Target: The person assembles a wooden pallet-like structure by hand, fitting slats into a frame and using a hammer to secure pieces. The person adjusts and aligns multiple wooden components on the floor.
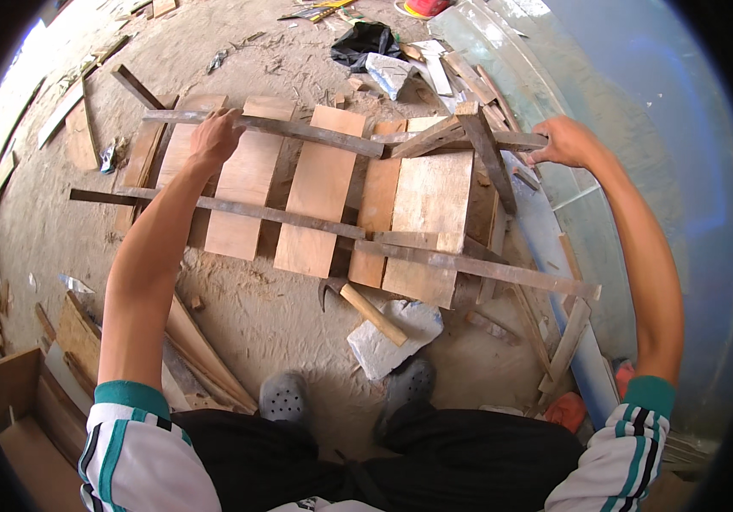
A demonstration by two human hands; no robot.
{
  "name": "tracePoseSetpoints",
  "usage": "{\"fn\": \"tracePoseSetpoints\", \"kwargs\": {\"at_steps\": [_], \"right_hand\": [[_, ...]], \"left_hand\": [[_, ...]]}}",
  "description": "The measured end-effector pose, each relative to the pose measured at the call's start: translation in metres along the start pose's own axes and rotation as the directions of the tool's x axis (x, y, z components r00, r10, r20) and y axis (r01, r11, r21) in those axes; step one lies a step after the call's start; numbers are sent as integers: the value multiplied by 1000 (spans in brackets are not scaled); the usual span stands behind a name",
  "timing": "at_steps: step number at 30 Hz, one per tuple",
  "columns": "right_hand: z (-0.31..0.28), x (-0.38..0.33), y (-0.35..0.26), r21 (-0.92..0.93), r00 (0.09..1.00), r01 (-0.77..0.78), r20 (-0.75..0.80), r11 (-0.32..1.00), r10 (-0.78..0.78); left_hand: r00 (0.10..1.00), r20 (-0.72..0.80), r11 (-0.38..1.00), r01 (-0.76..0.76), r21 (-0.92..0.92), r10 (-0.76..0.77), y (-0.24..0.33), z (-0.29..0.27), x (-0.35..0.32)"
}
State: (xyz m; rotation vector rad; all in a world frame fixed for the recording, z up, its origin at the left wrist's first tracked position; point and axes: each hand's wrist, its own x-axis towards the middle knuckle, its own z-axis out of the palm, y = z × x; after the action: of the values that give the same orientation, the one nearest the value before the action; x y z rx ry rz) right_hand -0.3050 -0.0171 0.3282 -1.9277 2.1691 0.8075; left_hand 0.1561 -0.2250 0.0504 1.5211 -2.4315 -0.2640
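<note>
A wooden frame of dark narrow strips and wide pale planks [315,183] lies on the floor before me. My left hand [217,136] is closed round the far long strip [306,132], toward its left end. Over at the right, my right hand [564,142] grips the end of another far wooden strip [511,141]. Two crossed struts [487,154] stand up beside that strip. The near long strip [255,213] and a second near strip [486,266] run across the planks, with neither hand on them. A claw hammer [373,314] rests with its handle on a white foam block [396,337].
Behind the frame lie a black plastic bag [365,44] and wood scraps [460,77]. Glass sheets [588,222] extend along the right. Loose boards [204,354] and a wooden box [20,384] are at the lower left. My shoes [288,395] are close to the foam block.
</note>
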Motion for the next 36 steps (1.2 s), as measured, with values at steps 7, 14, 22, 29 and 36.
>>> {"fn": "tracePoseSetpoints", "kwargs": {"at_steps": [7,14,22,29,36], "right_hand": [[10,38,8,-63,999,30,-8,998,-31],[18,34,6,-170,986,67,-138,983,-92],[0,-76,-80,45,976,-41,-212,998,49],[62,-157,-64,76,863,-75,-495,994,103],[109,-178,-45,991,720,50,-119,120,684]], "left_hand": [[994,70,996,-74,-55,78,19,9,-38],[943,223,969,-237,-64,246,82,20,-83],[902,356,957,-285,61,245,155,57,-146],[943,297,988,-154,-10,150,178,62,-161],[945,280,986,-165,-32,168,170,59,-164]]}}
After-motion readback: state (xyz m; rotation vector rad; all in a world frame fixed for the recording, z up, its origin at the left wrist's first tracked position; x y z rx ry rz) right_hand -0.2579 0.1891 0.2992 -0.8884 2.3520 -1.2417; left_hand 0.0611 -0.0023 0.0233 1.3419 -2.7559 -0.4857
